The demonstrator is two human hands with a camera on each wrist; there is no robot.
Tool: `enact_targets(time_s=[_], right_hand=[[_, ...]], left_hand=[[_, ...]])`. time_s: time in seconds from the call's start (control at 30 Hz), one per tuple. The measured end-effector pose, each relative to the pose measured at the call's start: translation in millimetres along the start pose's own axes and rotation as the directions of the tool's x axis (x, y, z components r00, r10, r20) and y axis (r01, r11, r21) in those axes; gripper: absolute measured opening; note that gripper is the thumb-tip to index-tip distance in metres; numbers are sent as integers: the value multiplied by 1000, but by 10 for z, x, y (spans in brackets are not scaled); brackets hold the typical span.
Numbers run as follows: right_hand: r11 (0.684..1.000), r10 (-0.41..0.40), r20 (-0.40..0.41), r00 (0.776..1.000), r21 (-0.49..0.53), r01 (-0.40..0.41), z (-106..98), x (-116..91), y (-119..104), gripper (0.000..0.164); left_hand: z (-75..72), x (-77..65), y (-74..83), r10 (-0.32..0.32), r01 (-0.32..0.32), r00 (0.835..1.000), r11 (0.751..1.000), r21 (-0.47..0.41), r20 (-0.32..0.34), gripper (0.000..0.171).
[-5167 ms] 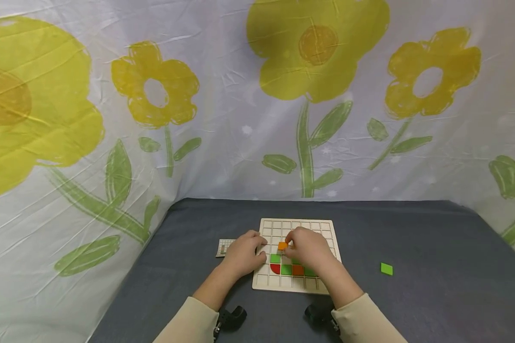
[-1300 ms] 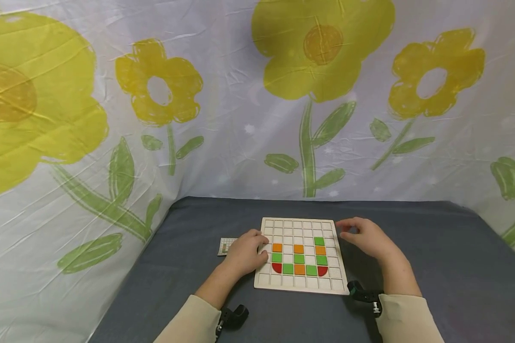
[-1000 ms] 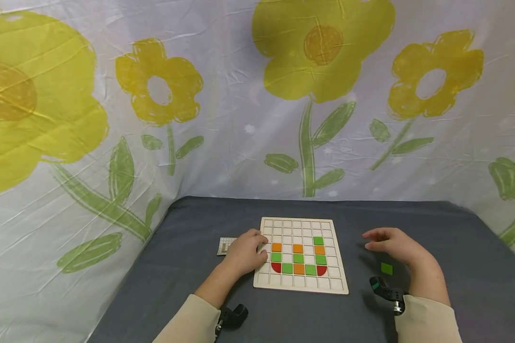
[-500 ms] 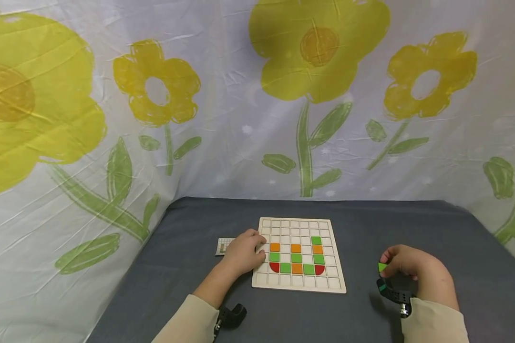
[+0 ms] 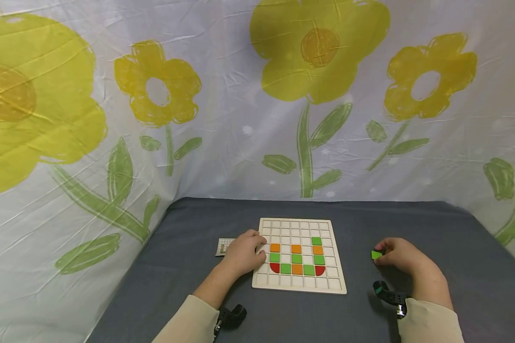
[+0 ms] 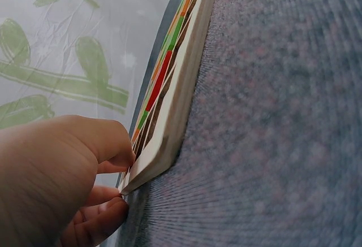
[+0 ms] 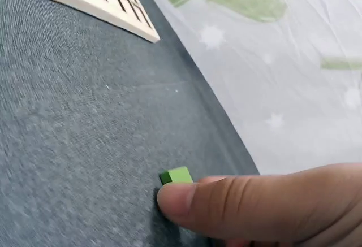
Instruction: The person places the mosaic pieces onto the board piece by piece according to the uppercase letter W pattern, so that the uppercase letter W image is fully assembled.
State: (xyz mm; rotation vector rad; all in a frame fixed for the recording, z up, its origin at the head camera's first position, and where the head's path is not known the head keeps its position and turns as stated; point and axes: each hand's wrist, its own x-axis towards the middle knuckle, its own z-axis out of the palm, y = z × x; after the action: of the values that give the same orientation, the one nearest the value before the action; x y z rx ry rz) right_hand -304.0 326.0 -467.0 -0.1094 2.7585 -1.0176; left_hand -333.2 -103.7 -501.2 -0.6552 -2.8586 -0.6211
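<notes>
In the head view, a light wooden grid board (image 5: 299, 281) lies flat, with green, orange and red tiles set in some of its squares. My left hand (image 5: 242, 252) holds the board's left edge; in the left wrist view its curled fingers (image 6: 116, 145) meet the board's rim (image 6: 169, 145). Off to the right of the board, my right hand (image 5: 405, 255) pinches a small green square tile (image 5: 375, 255) between thumb and fingertips. The right wrist view shows the thumb (image 7: 186, 202) over this green tile (image 7: 178, 174), just above the cloth.
A small printed grid card (image 5: 224, 246) lies left of the board, partly under the left hand. Dark grey cloth (image 5: 369, 219) covers the table. A white curtain (image 5: 231, 157) with yellow flowers closes off the back and sides. Black wrist devices (image 5: 233, 317) sit on both arms.
My right hand has gone from the board out to the right, taken hold of the green tile there, and lifted it slightly back leftward. The left hand has stayed at the board's edge.
</notes>
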Motion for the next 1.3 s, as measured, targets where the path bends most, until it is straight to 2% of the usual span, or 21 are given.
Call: enact_targets(time_s=[0.37,0.57,0.7,0.93,1.17,1.3], right_hand=[[999,-15,-53,998,-41,13,-47,3,121,28],[999,-9,-98,995,-53,4,-26,67,45,35],[997,-24,-160,987,-81,11,-12,84,-133,38],[991,-75,-236,969,-121,48,47,110,-606,39],[982,-159,-193,968,-129,136,200,190,-981,31],[966,-226,-163,960,-164,199,309,255,-1142,26]], left_hand=[[-2,20,9,5,-5,1000,1000,8,2,33],[5,18,5,6,-6,1000,1000,-4,8,34],[8,24,5,9,-9,1000,1000,-1,8,34],[-4,30,17,10,-10,1000,1000,3,5,34],[-19,13,15,-7,7,1000,1000,1,12,32],[-14,-1,4,-8,8,1000,1000,1,17,32]])
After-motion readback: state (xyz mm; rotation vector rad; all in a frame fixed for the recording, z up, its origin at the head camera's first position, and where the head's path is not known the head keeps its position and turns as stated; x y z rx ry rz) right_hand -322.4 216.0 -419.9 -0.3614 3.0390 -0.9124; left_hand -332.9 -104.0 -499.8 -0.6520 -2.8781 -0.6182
